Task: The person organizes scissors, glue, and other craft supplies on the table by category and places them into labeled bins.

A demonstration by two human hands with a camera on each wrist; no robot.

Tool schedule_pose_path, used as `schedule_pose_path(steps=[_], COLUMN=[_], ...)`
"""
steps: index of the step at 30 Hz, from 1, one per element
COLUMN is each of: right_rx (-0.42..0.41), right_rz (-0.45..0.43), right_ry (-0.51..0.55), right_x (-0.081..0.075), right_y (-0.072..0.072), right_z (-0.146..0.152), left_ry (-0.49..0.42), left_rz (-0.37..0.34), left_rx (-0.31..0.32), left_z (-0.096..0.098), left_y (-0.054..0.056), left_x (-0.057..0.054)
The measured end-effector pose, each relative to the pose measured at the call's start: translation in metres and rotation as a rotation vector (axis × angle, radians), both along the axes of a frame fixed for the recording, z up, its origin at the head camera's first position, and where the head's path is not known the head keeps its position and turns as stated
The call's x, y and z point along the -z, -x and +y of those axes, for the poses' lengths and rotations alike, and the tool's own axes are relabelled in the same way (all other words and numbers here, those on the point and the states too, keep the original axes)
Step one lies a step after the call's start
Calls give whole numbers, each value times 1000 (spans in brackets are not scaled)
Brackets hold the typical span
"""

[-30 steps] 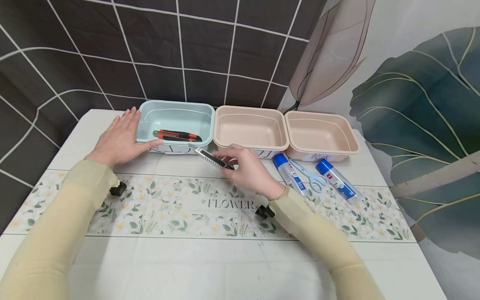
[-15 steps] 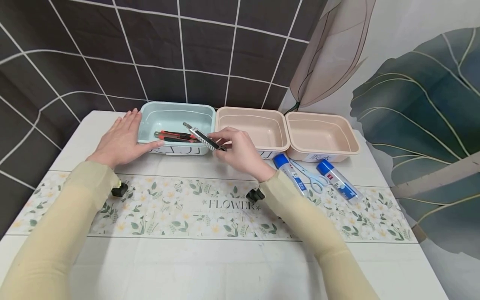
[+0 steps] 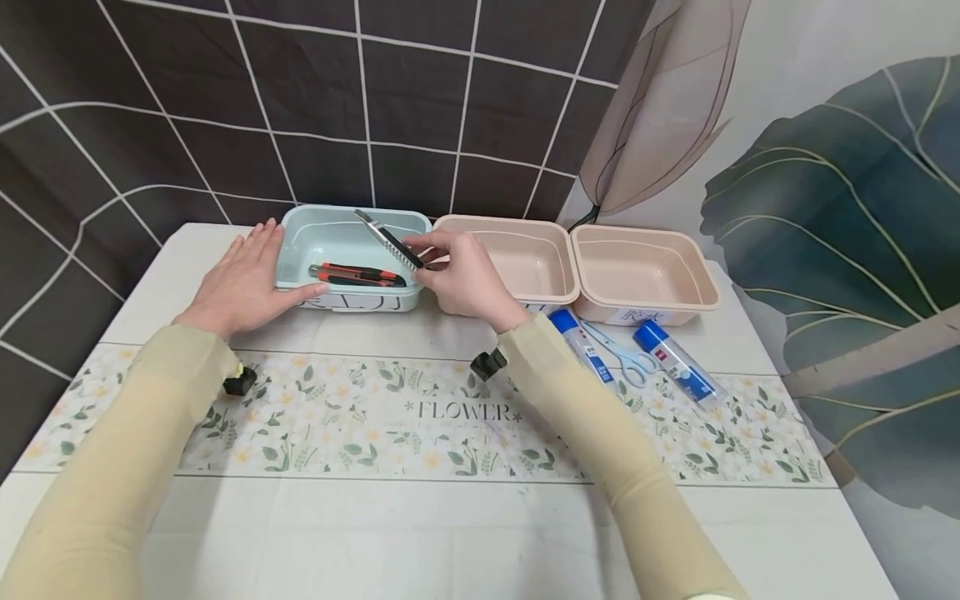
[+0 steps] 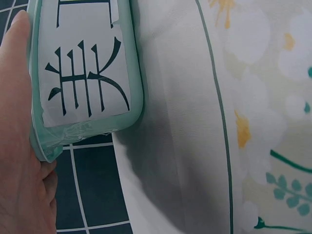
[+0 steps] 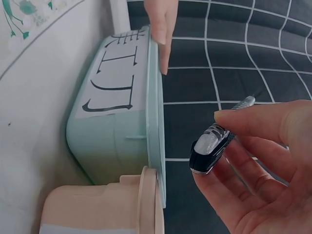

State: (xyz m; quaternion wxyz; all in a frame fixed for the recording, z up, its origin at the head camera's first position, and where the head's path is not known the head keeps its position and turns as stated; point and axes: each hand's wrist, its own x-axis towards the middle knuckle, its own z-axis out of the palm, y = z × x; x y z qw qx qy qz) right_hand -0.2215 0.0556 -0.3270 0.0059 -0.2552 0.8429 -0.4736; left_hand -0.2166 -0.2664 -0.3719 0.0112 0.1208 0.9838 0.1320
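A silver-and-black utility knife [image 3: 390, 241] is pinched between the thumb and fingers of my right hand [image 3: 467, 273], over the right part of a light blue bin [image 3: 352, 213]. Its tip points to the far left. In the right wrist view the knife [image 5: 210, 146] shows its black butt end toward the camera. Inside the bin lie red-and-black utility knives [image 3: 360, 273], side by side near the front wall. My left hand [image 3: 238, 279] lies with straight fingers along the bin's left side, thumb at the front rim. A label [image 4: 83, 63] with large black characters covers the bin's front.
Two beige bins [image 3: 517, 223] stand in a row to the right of the blue one. In front of them lie two blue-capped glue bottles [image 3: 681, 363] with light blue scissors [image 3: 626, 358] between them. A dark checked cloth [image 3: 300, 92] hangs behind.
My right hand has carried the utility knife up and leftward, from in front of the bins to over the blue bin. The left hand has stayed at the bin's side.
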Motion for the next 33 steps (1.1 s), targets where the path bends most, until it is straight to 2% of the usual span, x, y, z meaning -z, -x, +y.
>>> schedule_pose_path(steps=[9,14,23,27,33], right_rx=[-3,18,63,70,68], right_rz=[32,36,52,24,38], right_ry=[-37,-101,-264,-314,-396], right_x=[-4,-6,2,4,5], right_y=[20,35,66,73,77], right_z=[-19,-34,-59,-66,-70], left_ry=[-3,-9,2,0,10], left_rz=[-6,-1,-4,1,-9], left_rx=[-9,-6,-11,-9,-16], left_z=[-1,-1,0,-1,0], left_y=[-2,-2,0,0,0], left_x=[1,1,-1,0,0])
